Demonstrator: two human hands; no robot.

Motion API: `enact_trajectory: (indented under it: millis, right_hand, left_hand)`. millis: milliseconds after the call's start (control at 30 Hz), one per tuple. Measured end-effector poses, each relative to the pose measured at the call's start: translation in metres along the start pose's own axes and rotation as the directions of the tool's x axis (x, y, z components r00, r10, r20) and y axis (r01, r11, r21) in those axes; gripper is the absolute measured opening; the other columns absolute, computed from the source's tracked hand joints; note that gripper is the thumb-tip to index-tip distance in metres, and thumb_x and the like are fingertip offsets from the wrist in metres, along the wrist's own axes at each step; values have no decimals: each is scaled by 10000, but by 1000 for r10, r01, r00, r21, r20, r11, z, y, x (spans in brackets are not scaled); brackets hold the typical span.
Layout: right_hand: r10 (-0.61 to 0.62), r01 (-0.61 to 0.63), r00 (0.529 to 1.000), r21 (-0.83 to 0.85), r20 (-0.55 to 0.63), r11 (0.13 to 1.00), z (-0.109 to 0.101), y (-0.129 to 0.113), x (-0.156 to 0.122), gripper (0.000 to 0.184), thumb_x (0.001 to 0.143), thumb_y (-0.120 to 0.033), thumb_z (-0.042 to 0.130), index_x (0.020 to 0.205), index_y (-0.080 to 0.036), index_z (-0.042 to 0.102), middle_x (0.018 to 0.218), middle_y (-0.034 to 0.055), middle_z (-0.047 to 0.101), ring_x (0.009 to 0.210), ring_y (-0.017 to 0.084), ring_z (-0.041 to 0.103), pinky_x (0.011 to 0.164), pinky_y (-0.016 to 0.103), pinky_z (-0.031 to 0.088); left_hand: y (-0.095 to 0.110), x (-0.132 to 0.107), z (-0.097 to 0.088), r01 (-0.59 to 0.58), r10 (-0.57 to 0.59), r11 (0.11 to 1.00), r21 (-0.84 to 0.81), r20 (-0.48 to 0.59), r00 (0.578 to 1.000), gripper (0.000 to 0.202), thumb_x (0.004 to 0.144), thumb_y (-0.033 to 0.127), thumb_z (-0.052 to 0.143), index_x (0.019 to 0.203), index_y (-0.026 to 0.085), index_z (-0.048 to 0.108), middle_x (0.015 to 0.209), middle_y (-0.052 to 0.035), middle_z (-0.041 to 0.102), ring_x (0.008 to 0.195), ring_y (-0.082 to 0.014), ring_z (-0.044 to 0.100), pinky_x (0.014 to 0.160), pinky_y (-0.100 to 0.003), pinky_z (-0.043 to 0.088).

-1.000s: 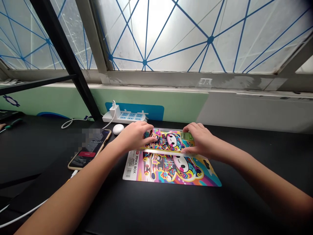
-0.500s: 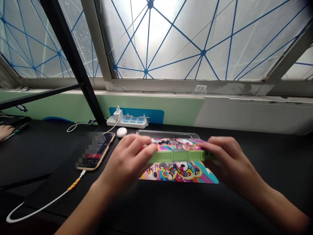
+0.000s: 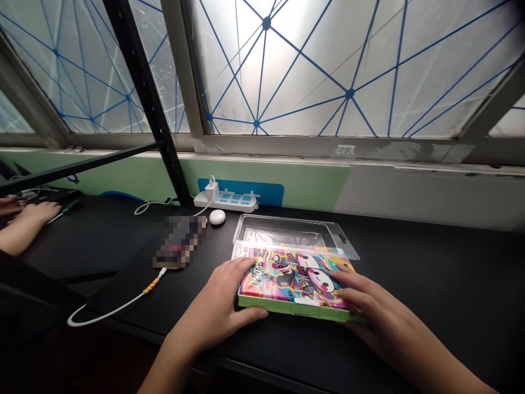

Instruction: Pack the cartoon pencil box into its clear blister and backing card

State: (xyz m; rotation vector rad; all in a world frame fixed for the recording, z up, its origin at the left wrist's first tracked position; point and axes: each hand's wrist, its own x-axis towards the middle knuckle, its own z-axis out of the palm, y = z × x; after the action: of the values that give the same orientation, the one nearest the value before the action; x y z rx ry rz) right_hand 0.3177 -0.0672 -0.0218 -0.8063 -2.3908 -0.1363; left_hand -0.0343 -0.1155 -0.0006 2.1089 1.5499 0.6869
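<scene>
A colourful pencil box (image 3: 293, 282) with a green body and a cartoon lid lies on the black table near its front edge. My left hand (image 3: 217, 306) grips its left end, thumb along the front side. My right hand (image 3: 369, 309) holds its right end, fingers resting on the lid. Just behind the box, a strip of the printed card insert (image 3: 283, 250) shows. Farther back lies the clear plastic blister tray (image 3: 287, 232), empty and open side up.
A phone (image 3: 180, 249) with a white charging cable (image 3: 118, 306) lies to the left. A white power strip (image 3: 229, 201) and a small white earbud case (image 3: 217, 216) sit by the wall. Another person's hand (image 3: 30, 216) rests at the far left. A black shelf post (image 3: 143, 98) stands behind.
Both hands lifted the pencil box out of the clear tray, tilted it, brought it toward me and set it flat over the card insert. The view shifted left.
</scene>
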Motion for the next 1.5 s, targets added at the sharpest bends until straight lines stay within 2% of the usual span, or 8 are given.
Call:
enact_trajectory:
  millis: [133, 400, 667, 800, 967, 1067, 1233, 1500]
  right_hand:
    - [107, -110, 992, 44, 69, 993, 2, 11, -5, 609, 857, -511, 751, 1379, -268, 552, 1392, 174, 669, 1201, 366, 692, 893, 480, 656]
    - [337, -365, 930, 254, 149, 896, -14, 17, 5, 419, 845, -522, 746, 1194, -294, 717, 1269, 106, 747, 1145, 349, 720, 902, 432, 640]
    - [705, -679, 699, 414, 116, 606, -7, 30, 21, 390, 955, -598, 546, 834, -261, 701, 719, 24, 678, 620, 219, 640, 523, 308, 565]
    - [716, -701, 684, 398, 142, 591, -9, 30, 9, 365, 964, -592, 537, 988, -285, 733, 807, 26, 724, 688, 234, 698, 563, 307, 597]
    - [412, -431, 902, 284, 128, 857, -17, 26, -10, 589, 917, -726, 507, 1313, -324, 676, 1339, 107, 702, 1183, 363, 695, 903, 439, 631]
    - [301, -317, 948, 192, 106, 929, -14, 25, -15, 681, 826, -630, 726, 1425, -340, 580, 1421, 123, 651, 1229, 368, 673, 927, 434, 627]
    - [424, -449, 892, 199, 154, 871, -12, 29, -12, 354, 921, -478, 661, 1234, -314, 690, 1188, 83, 752, 1040, 295, 746, 828, 371, 645]
    - [656, -701, 696, 77, 292, 709, -14, 26, -1, 518, 946, -693, 435, 893, -253, 703, 982, 106, 750, 926, 338, 691, 803, 464, 582]
  left_hand:
    - [-1, -1, 0, 2, -3, 999, -41, -21, 1000, 834, 882, 375, 753, 1594, 288, 327, 1588, -123, 449, 1459, -326, 427, 1209, -500, 378]
    - [-9, -1, 7, -24, 21, 998, -59, -53, 998, 1058, 885, 248, 758, 1646, 425, 45, 1545, -118, 468, 1406, -355, 478, 1147, -552, 431]
    - [-11, -1, 12, 32, -32, 999, -43, -12, 999, 1353, 781, 229, 851, 1595, 459, -206, 1540, -129, 496, 1414, -379, 488, 1110, -576, 459]
    - [-11, -3, 11, 79, -80, 996, -51, -26, 996, 1350, 763, 308, 865, 1608, 434, -181, 1517, -132, 534, 1404, -380, 512, 1103, -575, 468]
    - [-9, -4, 7, 140, -145, 988, -61, -80, 986, 900, 883, 519, 718, 1614, 339, 223, 1457, -132, 599, 1314, -361, 607, 1038, -500, 541]
    - [-9, -2, 5, 105, -107, 994, -29, -81, 991, 611, 944, 577, 608, 1467, 285, 486, 1406, -136, 628, 1267, -353, 634, 1009, -474, 563]
    - [-15, 1, 7, -49, 54, 997, 59, -90, 994, 609, 965, 571, 588, 1480, 259, 496, 1436, -128, 614, 1294, -341, 605, 1034, -467, 554]
    - [-14, 7, 9, -85, 93, 982, 169, -41, 995, 361, 1016, 427, 559, 1350, 307, 624, 1450, -53, 626, 1353, -321, 548, 1070, -477, 531]
